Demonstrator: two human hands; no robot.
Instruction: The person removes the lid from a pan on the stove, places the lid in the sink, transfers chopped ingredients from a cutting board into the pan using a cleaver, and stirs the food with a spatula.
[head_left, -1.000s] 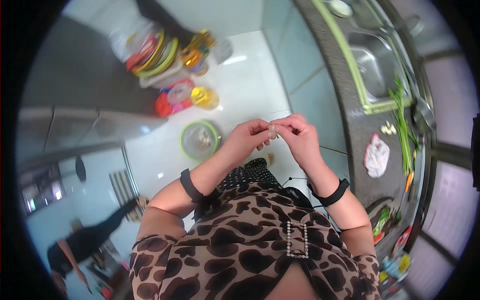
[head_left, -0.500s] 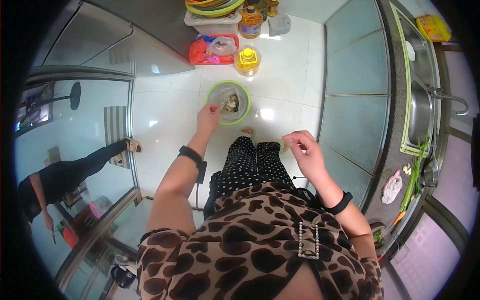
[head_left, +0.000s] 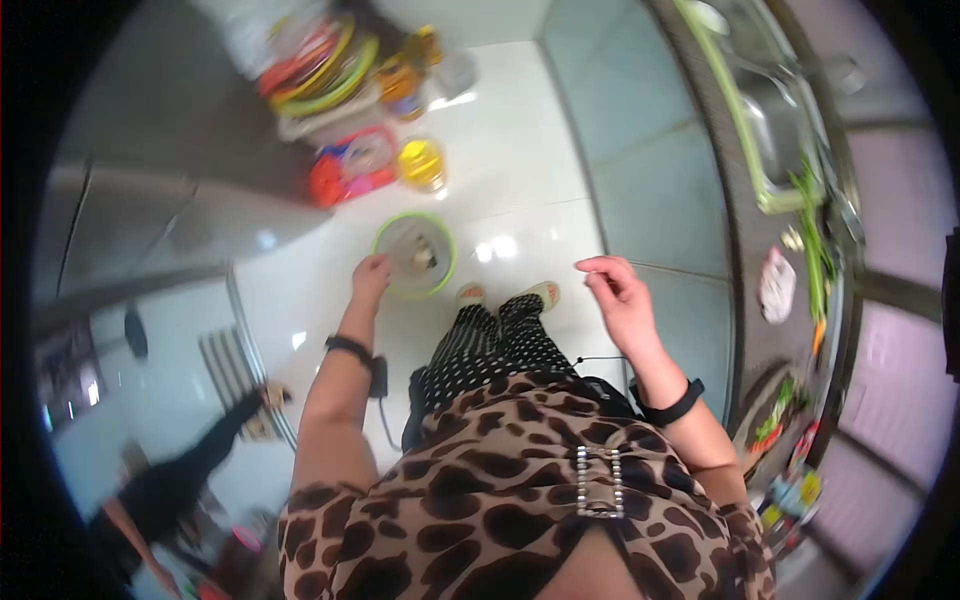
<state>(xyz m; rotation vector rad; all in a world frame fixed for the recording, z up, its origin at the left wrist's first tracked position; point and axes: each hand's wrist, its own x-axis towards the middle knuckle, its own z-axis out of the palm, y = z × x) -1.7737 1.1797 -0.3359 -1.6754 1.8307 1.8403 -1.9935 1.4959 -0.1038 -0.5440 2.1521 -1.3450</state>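
Note:
My left hand (head_left: pixel 371 278) is closed, fingertips together, at the left rim of a round bin (head_left: pixel 451 248) with a green rim. Whatever the fingers may hold is too small and blurred to make out. Inside the bin, a pale liner bag (head_left: pixel 403 252) surrounds some food scraps (head_left: pixel 424 252). My right hand (head_left: pixel 622 295) hovers in the air to the right of my feet, its fingers stretched leftward and the thumb slightly apart below them. I can make out nothing in it.
Beyond the bin stand a yellow-capped container (head_left: pixel 422 165), a red basket (head_left: pixel 372 182) of bags and some oil bottles (head_left: pixel 400 88). On the right, the counter holds a sink (head_left: pixel 765 120), green stalks (head_left: pixel 815 240), a white cloth-like bundle (head_left: pixel 776 287) and a board with cut vegetables (head_left: pixel 775 415).
The view has turned and shifted, so the bin and floor items appear further left and lower. My left hand remains by the bin's rim; the right thumb and fingers look slightly further apart.

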